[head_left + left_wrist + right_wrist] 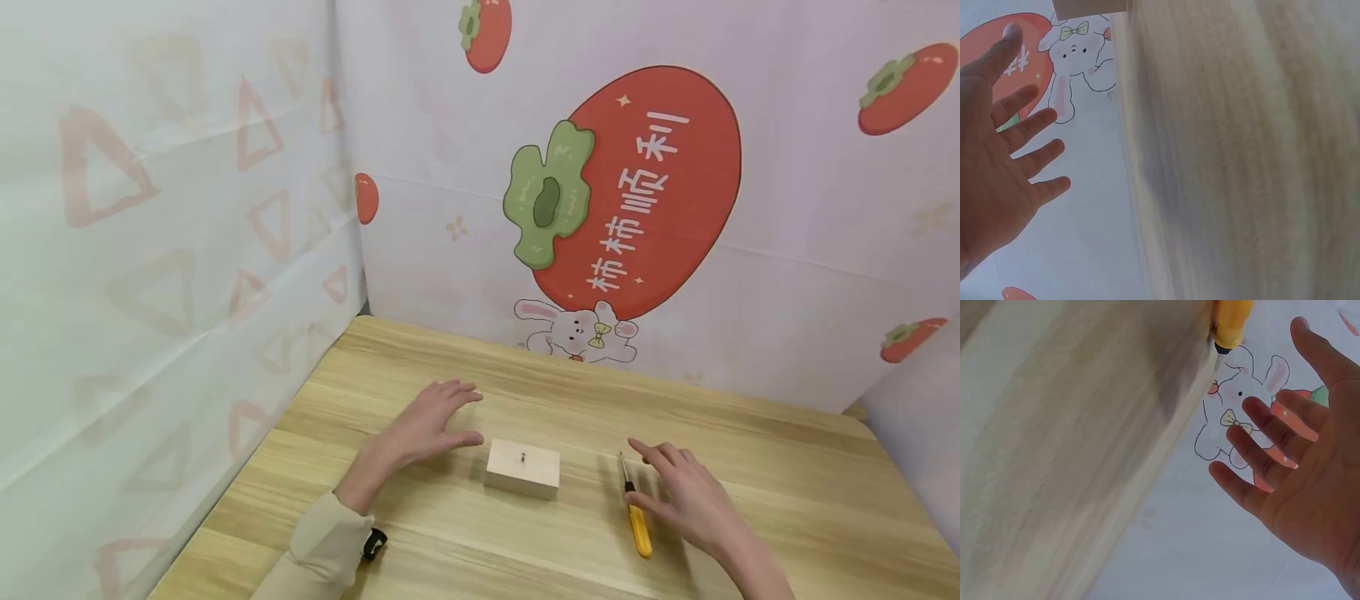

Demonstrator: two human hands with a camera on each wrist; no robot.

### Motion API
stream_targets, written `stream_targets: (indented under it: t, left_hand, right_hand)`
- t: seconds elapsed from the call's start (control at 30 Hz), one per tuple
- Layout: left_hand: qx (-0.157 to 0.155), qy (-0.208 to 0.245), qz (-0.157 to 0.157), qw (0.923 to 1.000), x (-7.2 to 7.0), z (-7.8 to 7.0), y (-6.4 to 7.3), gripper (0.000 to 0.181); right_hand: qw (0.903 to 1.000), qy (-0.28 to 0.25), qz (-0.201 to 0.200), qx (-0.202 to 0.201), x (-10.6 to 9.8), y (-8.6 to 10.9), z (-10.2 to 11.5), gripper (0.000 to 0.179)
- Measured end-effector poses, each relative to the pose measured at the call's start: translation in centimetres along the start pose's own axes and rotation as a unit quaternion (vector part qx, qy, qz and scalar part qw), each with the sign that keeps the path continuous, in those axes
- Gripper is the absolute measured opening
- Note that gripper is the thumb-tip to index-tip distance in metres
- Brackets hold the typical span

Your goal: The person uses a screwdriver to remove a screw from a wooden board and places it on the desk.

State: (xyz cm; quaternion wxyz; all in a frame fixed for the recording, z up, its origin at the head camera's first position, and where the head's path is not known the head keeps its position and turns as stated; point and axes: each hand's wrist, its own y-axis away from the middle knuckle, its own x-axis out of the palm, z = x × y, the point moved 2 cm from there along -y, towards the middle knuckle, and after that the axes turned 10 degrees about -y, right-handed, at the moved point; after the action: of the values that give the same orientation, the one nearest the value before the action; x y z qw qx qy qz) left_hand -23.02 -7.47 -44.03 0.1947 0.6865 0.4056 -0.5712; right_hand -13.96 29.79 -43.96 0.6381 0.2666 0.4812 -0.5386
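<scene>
A pale, rectangular wooden block (534, 477) with a small, dark, screw-like piece (522, 457) standing in its top sits on the table (450, 542) between the spread, empty left hand (420, 427) and the yellow-handled screwdriver (639, 532). The step looks like reaching; lifting the screwdriver would call for the right hand (688, 497), fingers apart, to curl round its handle, though whether the thumb touches it is hard to tell.
</scene>
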Motion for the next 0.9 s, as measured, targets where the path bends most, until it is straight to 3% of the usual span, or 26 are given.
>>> stream_targets:
  t: [0.43,0.57,0.73,0.9]
  left_hand:
    - [-0.001,0.03,0.013,0.9995,0.8,-1.3,0.3,0.073]
    - [0.004,0.039,0.044,0.9983,1.1,-1.9,0.2,0.071]
    - [0.0,0.075,0.096,0.9926,1.8,-2.8,0.3,0.074]
    - [0.002,0.078,0.115,0.9903,2.2,-3.6,0.0,0.073]
  right_hand:
    - [0.998,0.0,0.059,0.022,0.4,1.5,-0.6,0.075]
    - [0.9975,0.0,0.066,0.023,0.3,1.8,-0.8,0.076]
    - [0.9986,-0.003,0.053,-0.006,0.4,2.4,-0.8,0.077]
    - [0.9982,-0.011,0.051,-0.029,0.5,2.8,-0.8,0.08]
